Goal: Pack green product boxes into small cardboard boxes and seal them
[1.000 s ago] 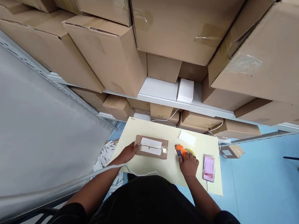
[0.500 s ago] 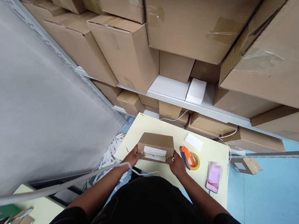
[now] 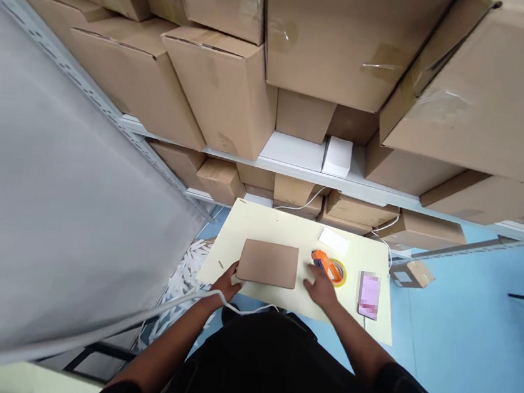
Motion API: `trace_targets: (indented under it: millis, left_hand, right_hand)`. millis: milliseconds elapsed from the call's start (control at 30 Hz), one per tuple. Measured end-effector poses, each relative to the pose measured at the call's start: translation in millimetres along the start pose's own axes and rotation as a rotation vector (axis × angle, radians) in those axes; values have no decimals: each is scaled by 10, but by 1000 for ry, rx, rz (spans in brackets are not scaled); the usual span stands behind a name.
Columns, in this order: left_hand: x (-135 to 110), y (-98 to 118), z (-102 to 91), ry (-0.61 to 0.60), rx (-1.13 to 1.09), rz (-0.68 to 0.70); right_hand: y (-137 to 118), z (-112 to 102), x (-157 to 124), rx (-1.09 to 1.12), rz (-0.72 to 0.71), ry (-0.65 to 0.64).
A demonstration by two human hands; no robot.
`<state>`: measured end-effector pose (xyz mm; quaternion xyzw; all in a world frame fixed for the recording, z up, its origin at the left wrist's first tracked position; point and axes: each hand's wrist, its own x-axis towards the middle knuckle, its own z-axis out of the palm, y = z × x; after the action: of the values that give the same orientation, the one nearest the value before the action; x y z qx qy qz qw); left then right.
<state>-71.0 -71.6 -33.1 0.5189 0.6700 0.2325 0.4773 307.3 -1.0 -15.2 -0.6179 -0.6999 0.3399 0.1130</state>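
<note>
A small brown cardboard box lies on the pale yellow table with a plain face up. My left hand grips its left end near the front corner, the fingers partly hidden along the side. My right hand is off the box, to its right, with fingers apart and nothing held. Just beyond those fingertips lies an orange tape dispenser, beside a yellow-rimmed tape roll.
On the table are a white paper and a pink phone with a cable. Shelves stacked with cardboard boxes stand behind. A white cable crosses in front of me. Paper strips lie at left.
The box has turned from its white-labelled side facing me to a plain face up. My right hand has let go and moved right toward the tape dispenser; the left hand stays at the box.
</note>
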Motion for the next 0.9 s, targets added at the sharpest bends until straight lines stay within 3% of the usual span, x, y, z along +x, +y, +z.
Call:
trace_targets:
  millis: [100,200,267,367,533,733,900]
  left_hand:
    - [-29,-106,-185,-17,54,-75]
    - [-98,-161,-332,18,93,-90]
    - [-155,-134,-396,73,95,-92]
    - [-217,22,-448,165,85,-65]
    - [-173,430,-454,279,105,-4]
    - [61,865,-351,240,204,127]
    - [228,1364,-275,155,172,152]
  right_hand:
    - [97,-491,161,-87,192,182]
    - [214,-718,218,-296,223,227]
    - [296,-669,192,-446,165,174]
    - [388,-425,116,-560,93,110]
    - [414,-121,25,-556,73,212]
    - [473,-93,2,-412,82,229]
    - [411,-248,-89,-141,176,329]
